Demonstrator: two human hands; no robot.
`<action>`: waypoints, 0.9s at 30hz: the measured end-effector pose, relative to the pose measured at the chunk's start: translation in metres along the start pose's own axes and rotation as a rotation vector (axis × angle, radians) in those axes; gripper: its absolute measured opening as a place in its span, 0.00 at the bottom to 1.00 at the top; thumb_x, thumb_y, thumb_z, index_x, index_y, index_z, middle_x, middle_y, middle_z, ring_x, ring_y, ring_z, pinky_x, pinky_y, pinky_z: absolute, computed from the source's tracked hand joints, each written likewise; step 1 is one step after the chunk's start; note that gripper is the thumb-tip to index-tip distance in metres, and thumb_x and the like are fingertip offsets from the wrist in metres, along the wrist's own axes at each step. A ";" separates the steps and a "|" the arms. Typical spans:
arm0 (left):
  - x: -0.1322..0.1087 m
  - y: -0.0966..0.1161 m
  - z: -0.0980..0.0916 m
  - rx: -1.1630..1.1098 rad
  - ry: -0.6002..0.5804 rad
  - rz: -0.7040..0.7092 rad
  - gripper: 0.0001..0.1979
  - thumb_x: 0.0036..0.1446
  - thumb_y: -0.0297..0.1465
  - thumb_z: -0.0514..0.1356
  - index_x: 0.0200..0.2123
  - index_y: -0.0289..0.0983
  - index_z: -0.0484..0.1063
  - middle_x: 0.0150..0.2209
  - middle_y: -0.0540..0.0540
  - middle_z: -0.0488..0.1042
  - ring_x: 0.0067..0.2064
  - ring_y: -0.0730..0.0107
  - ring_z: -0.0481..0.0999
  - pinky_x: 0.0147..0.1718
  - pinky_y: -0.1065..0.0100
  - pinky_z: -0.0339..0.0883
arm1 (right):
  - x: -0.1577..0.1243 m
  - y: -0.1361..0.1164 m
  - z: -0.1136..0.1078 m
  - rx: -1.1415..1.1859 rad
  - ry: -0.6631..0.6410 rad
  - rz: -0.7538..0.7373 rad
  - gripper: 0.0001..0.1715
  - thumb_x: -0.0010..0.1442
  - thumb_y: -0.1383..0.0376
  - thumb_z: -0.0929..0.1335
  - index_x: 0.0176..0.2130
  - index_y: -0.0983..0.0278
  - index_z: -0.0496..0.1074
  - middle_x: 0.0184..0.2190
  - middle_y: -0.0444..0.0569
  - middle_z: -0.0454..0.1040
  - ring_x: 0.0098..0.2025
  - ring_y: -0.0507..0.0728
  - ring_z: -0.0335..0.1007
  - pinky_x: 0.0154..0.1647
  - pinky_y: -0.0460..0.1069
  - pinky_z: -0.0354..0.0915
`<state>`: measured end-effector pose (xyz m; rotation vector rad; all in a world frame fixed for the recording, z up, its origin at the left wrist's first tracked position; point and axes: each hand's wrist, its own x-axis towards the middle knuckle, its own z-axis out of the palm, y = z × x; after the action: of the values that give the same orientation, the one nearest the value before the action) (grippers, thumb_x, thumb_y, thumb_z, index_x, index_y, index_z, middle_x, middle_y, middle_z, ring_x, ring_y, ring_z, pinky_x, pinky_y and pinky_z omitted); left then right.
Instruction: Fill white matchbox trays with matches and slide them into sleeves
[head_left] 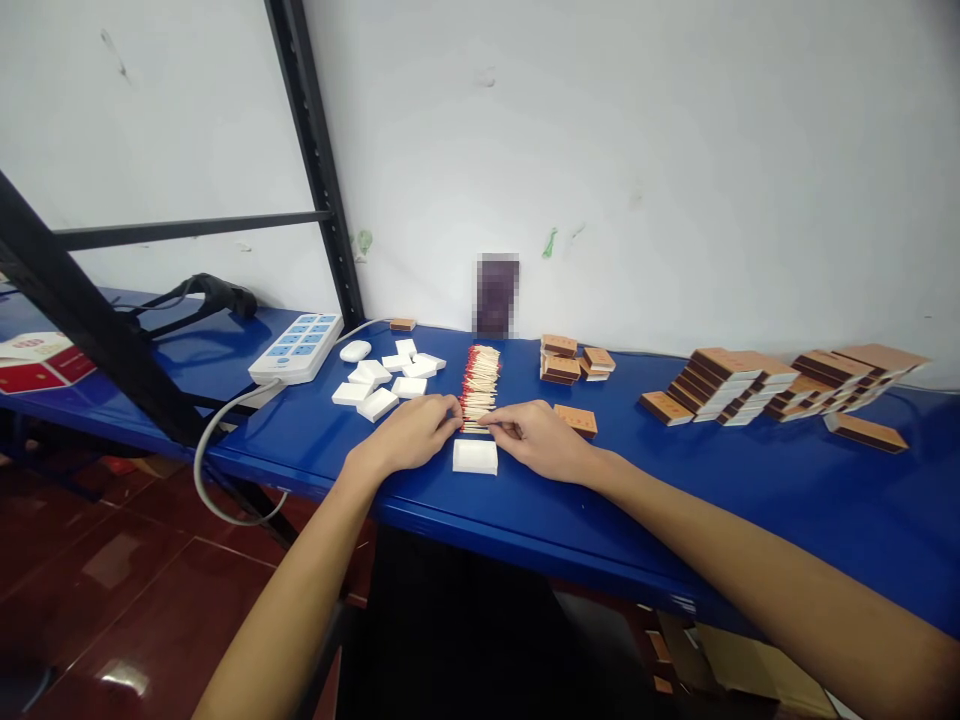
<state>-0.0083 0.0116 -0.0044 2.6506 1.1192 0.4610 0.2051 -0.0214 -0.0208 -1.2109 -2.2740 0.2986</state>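
A long row of red-tipped matches point(482, 375) lies on the blue table, heads to the left. At the near end of this row, my left hand point(420, 428) has its fingers closed at the red heads. My right hand point(536, 438) pinches at the plain ends of the same matches, thumb and forefinger together. How many matches lie between the fingers is too small to tell. Just below the row, nearer the table's front edge, sits an open white matchbox tray point(475, 457). It looks empty, and neither hand touches it.
Several white trays point(377, 404) lie left of the matches, near a power strip point(297, 347) and a white oval object point(355, 351). Orange matchboxes point(560, 368) stand right of the row, one point(576, 420) close beside my right hand. Larger matchbox stacks point(712, 380) stand farther right. A black rack post point(319, 160) rises at left.
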 end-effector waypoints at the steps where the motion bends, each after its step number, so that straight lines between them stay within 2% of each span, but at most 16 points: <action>1: 0.000 0.000 0.001 0.008 0.010 -0.005 0.10 0.65 0.33 0.49 0.38 0.38 0.69 0.32 0.48 0.72 0.34 0.65 0.71 0.33 0.67 0.59 | 0.000 0.000 0.000 -0.004 0.000 0.002 0.16 0.61 0.70 0.63 0.41 0.63 0.79 0.20 0.41 0.68 0.22 0.48 0.58 0.27 0.45 0.52; 7: -0.007 -0.003 0.008 0.050 0.109 0.030 0.09 0.65 0.29 0.49 0.41 0.38 0.68 0.37 0.47 0.72 0.37 0.65 0.71 0.37 0.66 0.61 | 0.001 -0.001 0.000 -0.016 -0.005 0.012 0.16 0.60 0.70 0.63 0.43 0.65 0.79 0.22 0.43 0.71 0.23 0.49 0.61 0.28 0.45 0.54; 13: -0.011 -0.005 0.009 0.043 0.112 0.052 0.11 0.64 0.28 0.50 0.44 0.40 0.70 0.36 0.47 0.71 0.38 0.65 0.70 0.38 0.66 0.62 | -0.001 -0.001 0.000 0.000 -0.015 0.012 0.17 0.60 0.71 0.63 0.44 0.65 0.79 0.23 0.44 0.72 0.22 0.49 0.60 0.27 0.45 0.54; 19: -0.012 -0.003 0.009 0.022 0.119 0.052 0.10 0.64 0.29 0.51 0.42 0.40 0.71 0.35 0.47 0.71 0.37 0.65 0.70 0.37 0.66 0.62 | 0.000 0.000 0.001 -0.002 0.025 0.004 0.15 0.59 0.70 0.64 0.41 0.65 0.79 0.20 0.42 0.69 0.21 0.49 0.59 0.26 0.44 0.54; 27: -0.010 -0.002 0.009 0.005 0.117 0.030 0.09 0.64 0.29 0.52 0.41 0.39 0.72 0.35 0.47 0.72 0.36 0.66 0.71 0.36 0.66 0.62 | 0.002 0.004 0.002 0.011 0.069 0.063 0.11 0.57 0.70 0.66 0.38 0.65 0.78 0.18 0.40 0.65 0.20 0.48 0.56 0.26 0.44 0.54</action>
<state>-0.0130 0.0051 -0.0151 2.6783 1.1151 0.6270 0.2063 -0.0175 -0.0236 -1.2699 -2.1759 0.2875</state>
